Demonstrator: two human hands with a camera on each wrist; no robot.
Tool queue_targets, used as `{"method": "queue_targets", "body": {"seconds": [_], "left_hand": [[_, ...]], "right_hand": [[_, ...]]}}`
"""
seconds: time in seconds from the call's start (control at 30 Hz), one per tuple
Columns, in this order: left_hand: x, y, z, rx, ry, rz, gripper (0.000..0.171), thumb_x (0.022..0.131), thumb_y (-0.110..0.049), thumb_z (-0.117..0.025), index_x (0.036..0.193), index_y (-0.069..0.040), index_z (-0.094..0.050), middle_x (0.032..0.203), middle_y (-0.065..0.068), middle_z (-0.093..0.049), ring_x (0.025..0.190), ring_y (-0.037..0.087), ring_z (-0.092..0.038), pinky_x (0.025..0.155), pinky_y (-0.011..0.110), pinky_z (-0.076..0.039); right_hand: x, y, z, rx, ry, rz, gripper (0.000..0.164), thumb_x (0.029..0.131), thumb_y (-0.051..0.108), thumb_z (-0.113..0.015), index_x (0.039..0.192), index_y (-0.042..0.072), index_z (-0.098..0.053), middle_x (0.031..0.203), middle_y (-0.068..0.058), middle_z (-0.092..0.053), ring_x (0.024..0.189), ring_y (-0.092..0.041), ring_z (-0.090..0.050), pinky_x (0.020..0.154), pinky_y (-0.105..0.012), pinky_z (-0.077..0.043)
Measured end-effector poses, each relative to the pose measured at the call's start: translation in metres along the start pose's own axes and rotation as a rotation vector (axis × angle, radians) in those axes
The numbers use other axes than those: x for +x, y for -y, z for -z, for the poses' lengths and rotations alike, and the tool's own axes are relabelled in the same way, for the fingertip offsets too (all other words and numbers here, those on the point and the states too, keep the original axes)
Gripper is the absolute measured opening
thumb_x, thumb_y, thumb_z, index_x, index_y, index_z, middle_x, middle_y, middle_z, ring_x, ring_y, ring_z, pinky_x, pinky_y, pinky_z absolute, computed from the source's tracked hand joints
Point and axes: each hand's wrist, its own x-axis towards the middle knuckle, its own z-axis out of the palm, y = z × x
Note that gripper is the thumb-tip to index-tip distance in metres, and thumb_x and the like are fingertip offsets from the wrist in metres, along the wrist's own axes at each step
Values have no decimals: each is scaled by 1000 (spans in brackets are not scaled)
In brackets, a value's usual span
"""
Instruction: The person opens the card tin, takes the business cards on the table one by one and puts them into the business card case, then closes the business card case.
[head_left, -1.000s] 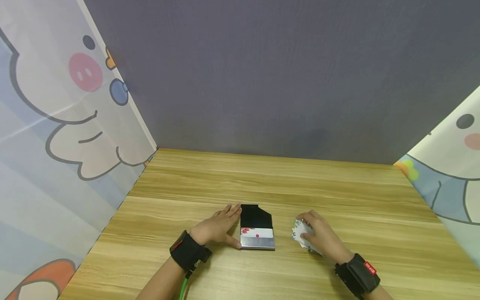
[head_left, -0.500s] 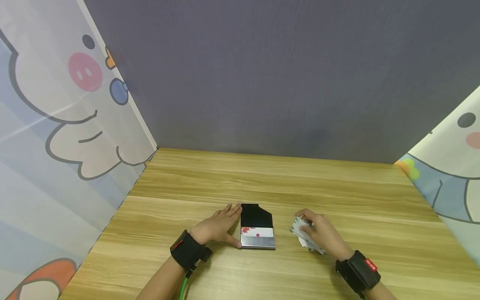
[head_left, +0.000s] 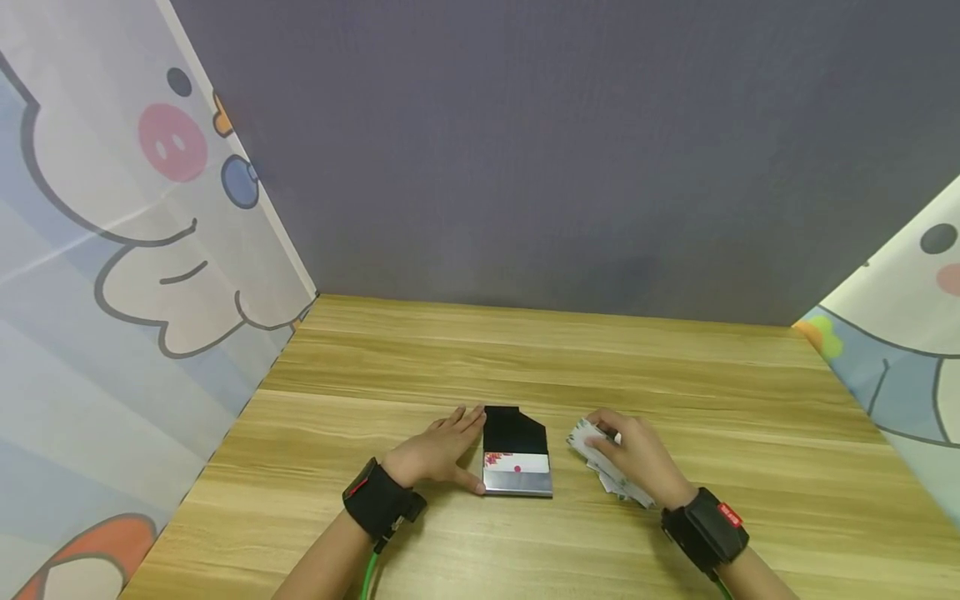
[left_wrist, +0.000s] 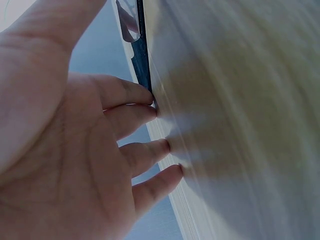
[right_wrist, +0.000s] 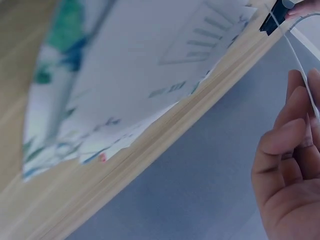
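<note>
A card holder (head_left: 517,483) with a silver front and its black lid (head_left: 513,431) folded open lies mid-table. A white card (head_left: 528,463) with pink flowers shows inside it. My left hand (head_left: 433,454) lies along its left side, fingers straight, with index fingertip and thumb tip at its edges. To the right, my right hand (head_left: 637,457) pinches white cards with a leafy border (head_left: 582,435) between thumb and fingers. More cards fan out under that palm (head_left: 613,479). Close up in the right wrist view, these cards (right_wrist: 150,60) show printed text and blue-green leaves.
The wood-grain table (head_left: 420,350) ends at a grey panel (head_left: 525,167) behind. Cartoon-printed sheets (head_left: 150,267) flank it on both sides. A green cable (head_left: 367,575) trails from the left wrist camera.
My right hand has shifted slightly left with the cards, which have tilted and spread so more of them shows. My left hand and the card holder have stayed in place.
</note>
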Motion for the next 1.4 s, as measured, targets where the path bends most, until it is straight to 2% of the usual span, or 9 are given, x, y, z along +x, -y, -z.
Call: {"method": "queue_targets", "body": {"seconds": [0.1, 0.23, 0.5, 0.83, 1.13, 1.4], "left_hand": [[0, 0, 1, 1, 1, 2, 101, 73, -51, -69, 145, -1, -18, 154, 11, -11, 141, 35, -8, 110, 51, -18], [1, 0, 1, -4, 4, 5, 101, 73, -50, -69, 145, -1, -18, 154, 10, -10, 141, 34, -8, 111, 51, -17], [2, 1, 0, 0, 5, 9, 102, 72, -51, -69, 146, -2, -18, 154, 10, -10, 141, 34, -8, 111, 51, -18], [3, 1, 0, 0, 7, 15, 103, 72, -52, -69, 146, -4, -17, 155, 9, -9, 141, 33, -7, 110, 51, -18], [3, 2, -1, 12, 4, 6, 103, 72, -52, -69, 146, -3, -18, 154, 10, -9, 141, 34, -8, 110, 51, -19], [2, 2, -1, 17, 4, 7, 103, 72, -52, -69, 146, -3, -18, 154, 10, -10, 141, 34, -8, 110, 51, -19]], "right_hand": [[4, 2, -1, -11, -24, 19, 20, 75, 8, -72, 93, 8, -65, 72, 9, -61, 63, 2, -50, 57, -19, -41], [9, 7, -3, -12, -28, 3, 18, 76, 11, -72, 93, 10, -67, 72, 11, -61, 65, 0, -51, 58, -20, -41], [22, 19, -9, 8, -42, 52, 17, 77, 12, -70, 94, 10, -68, 78, 5, -65, 69, -6, -57, 61, -22, -45], [36, 32, -19, 40, 34, 73, 16, 85, 8, -61, 100, 8, -66, 91, -4, -69, 74, -9, -60, 62, -22, -47], [45, 45, -28, 65, 64, 137, 19, 88, 2, -56, 104, 4, -65, 96, -10, -69, 68, -5, -53, 58, -20, -42], [50, 51, -34, 121, 81, 164, 20, 89, 4, -56, 106, 3, -65, 101, -10, -68, 84, -14, -64, 66, -23, -50]]}}
